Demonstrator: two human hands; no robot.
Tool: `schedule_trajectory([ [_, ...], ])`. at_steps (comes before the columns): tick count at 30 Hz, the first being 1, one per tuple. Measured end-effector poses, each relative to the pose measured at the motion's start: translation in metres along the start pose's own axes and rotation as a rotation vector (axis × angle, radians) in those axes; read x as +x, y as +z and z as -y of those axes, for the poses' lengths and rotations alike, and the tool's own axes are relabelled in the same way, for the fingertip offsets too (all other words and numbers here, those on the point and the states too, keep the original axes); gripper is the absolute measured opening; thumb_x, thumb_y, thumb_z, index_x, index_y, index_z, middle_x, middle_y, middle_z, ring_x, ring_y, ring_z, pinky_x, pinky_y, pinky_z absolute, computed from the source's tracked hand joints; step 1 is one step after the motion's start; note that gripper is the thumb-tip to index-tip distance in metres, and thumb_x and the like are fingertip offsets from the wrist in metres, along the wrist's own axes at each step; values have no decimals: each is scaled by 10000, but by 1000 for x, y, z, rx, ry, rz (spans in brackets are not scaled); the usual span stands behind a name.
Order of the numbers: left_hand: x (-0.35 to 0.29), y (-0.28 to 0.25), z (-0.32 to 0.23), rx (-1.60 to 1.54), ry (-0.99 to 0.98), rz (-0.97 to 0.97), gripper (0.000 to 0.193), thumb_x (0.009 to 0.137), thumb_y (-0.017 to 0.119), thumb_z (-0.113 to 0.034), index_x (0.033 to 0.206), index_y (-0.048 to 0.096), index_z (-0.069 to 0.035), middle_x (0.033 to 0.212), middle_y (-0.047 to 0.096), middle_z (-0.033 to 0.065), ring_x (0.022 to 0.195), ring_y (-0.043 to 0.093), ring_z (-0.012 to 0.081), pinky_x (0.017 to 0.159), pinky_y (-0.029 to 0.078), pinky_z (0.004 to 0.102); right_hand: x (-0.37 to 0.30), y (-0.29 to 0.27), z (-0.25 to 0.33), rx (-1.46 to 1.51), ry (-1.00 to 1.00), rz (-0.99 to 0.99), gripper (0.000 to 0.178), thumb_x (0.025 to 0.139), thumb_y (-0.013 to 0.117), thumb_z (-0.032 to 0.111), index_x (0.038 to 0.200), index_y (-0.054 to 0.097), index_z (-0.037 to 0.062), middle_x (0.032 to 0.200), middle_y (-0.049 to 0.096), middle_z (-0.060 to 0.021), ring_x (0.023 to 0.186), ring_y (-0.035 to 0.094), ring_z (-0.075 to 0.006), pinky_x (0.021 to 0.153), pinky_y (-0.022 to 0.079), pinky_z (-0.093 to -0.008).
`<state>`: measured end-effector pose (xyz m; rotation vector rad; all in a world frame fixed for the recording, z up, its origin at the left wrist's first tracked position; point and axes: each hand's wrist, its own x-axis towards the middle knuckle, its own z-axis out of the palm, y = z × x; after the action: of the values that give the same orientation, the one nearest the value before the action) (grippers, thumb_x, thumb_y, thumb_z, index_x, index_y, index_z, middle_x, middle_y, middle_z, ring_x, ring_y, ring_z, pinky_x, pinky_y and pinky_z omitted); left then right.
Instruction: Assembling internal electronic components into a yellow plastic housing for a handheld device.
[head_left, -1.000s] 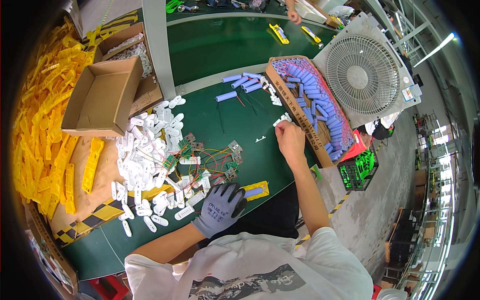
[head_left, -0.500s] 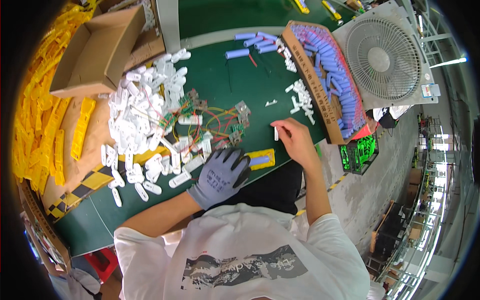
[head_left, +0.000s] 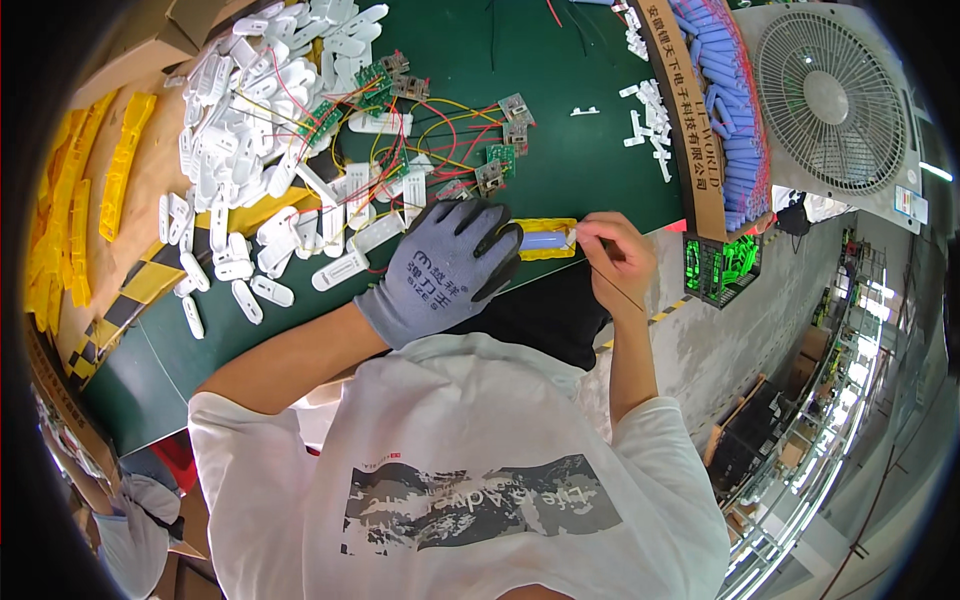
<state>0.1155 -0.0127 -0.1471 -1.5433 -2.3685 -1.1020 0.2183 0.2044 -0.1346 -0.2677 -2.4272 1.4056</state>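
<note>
Presently | left hand curled, holding yellow casing | right hand at its right end, grip unclear

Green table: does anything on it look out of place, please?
One small white piece lies alone on the green table, apart from the group of similar white pieces beside the cardboard box, so it looks stray.

The scene is seen from the head through the left of 2 fisheye cameras, faced down over the wearer's shirt. The worktop is viewed from close above; the fan and floor are taken in farther off, at the right.
</note>
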Motion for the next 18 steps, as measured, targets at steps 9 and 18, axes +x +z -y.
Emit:
schedule_trajectory([
  [9,-3,3,-4,-51,-28,57,353,713,717,-207,1016,579,-92,1060,567,91,950,560,250,799,458,385,2,-16,7,-108,97,204,117,793,648,-36,904,659,-1,841,638,-71,718,582,-106,637,448,-229],
  [18,4,0,-2,-66,-50,45,361,706,722,-208,1020,580,-96,1053,571,85,950,564,244,811,454,384,6,-7,14,13,353,149,243,751,696,-2,988,645,20,853,634,-36,705,577,-95,650,460,-229],
])
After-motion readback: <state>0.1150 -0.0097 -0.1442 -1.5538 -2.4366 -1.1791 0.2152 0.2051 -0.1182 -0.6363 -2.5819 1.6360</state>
